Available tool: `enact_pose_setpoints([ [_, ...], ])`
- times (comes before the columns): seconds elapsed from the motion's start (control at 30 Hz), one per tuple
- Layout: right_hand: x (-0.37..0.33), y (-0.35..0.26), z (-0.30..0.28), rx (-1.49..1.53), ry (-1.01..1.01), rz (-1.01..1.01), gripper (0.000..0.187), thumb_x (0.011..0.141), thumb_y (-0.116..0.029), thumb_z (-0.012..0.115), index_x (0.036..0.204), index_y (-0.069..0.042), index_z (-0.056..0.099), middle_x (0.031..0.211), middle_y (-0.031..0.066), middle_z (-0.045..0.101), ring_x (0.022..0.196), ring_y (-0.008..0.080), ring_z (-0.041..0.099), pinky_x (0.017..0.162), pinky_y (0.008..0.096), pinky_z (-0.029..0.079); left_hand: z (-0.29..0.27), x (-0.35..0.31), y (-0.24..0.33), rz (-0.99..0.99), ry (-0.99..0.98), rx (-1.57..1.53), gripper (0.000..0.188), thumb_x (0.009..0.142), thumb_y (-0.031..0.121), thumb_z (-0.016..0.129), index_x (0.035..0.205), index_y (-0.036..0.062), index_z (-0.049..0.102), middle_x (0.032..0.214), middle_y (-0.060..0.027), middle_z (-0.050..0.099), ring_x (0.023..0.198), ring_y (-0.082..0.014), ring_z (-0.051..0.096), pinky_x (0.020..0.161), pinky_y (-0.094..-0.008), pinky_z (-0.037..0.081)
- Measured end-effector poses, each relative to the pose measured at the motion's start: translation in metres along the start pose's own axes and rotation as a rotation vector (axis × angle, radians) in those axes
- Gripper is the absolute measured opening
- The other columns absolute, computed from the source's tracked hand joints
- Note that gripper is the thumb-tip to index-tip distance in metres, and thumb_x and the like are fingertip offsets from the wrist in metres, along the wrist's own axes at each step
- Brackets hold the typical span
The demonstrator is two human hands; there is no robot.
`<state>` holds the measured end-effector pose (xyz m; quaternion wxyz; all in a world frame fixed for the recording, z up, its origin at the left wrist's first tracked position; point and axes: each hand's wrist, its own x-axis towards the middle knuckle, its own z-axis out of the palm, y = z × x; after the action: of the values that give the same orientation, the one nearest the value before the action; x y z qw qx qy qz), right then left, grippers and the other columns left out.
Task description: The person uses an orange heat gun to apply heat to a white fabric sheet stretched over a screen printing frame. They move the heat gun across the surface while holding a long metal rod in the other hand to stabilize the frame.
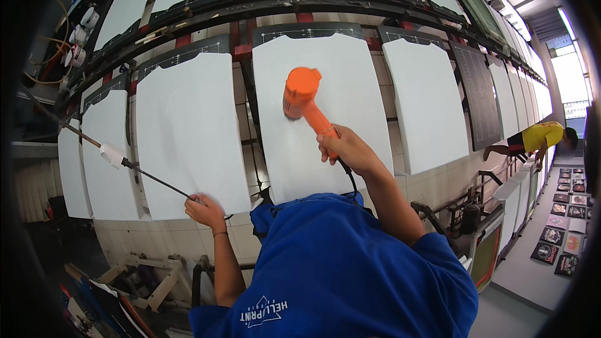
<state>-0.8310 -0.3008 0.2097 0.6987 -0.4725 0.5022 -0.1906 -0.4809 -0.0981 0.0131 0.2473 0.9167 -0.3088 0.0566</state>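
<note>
My right hand (344,150) is wrapped round the handle of an orange heat gun (302,84). Its barrel points down at the white fabric (322,150) spread over the board in front of me, and a black cord trails from the handle. Down at the left, my left hand (205,211) is closed on a taut black power cord (161,181). This cord runs up to a plug connection (113,155) wrapped in white, then on toward the far left. Beside that hand lies another white-covered board (188,125).
More white-covered boards stand in rows left, right and beyond a dark rail (294,5). One bare dark board (476,94) is at the right. A person in a yellow top (543,136) bends farther right. A wooden frame (147,281) sits lower left.
</note>
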Motion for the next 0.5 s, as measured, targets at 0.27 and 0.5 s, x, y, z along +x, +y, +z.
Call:
enact_pose_setpoints([
  [0.27,-0.014,0.008,-0.029,0.045,0.150,-0.022,0.031,0.093,-0.033,0.061,0.098,-0.002,0.056,0.078,0.0028,0.059,0.068,0.0109,0.061,0.058,0.0251,0.047,-0.003,-0.001,-0.031,-0.083,0.073,-0.209,0.021,0.100,0.009,0.042,0.107,-0.0067,0.055,0.105,-0.0210,0.058,0.100,-0.0372,0.052,0.091,-0.0467,0.040],
  [0.5,-0.044,0.029,-0.083,0.166,0.544,-0.044,0.037,0.095,-0.033,0.062,0.114,-0.002,0.057,0.079,0.0017,0.059,0.067,0.0099,0.059,0.056,0.0219,0.046,-0.003,0.017,-0.028,-0.026,0.123,0.052,0.030,0.100,0.012,0.043,0.116,-0.0064,0.059,0.121,-0.0189,0.060,0.118,-0.0381,0.050,0.104,-0.0473,0.035],
])
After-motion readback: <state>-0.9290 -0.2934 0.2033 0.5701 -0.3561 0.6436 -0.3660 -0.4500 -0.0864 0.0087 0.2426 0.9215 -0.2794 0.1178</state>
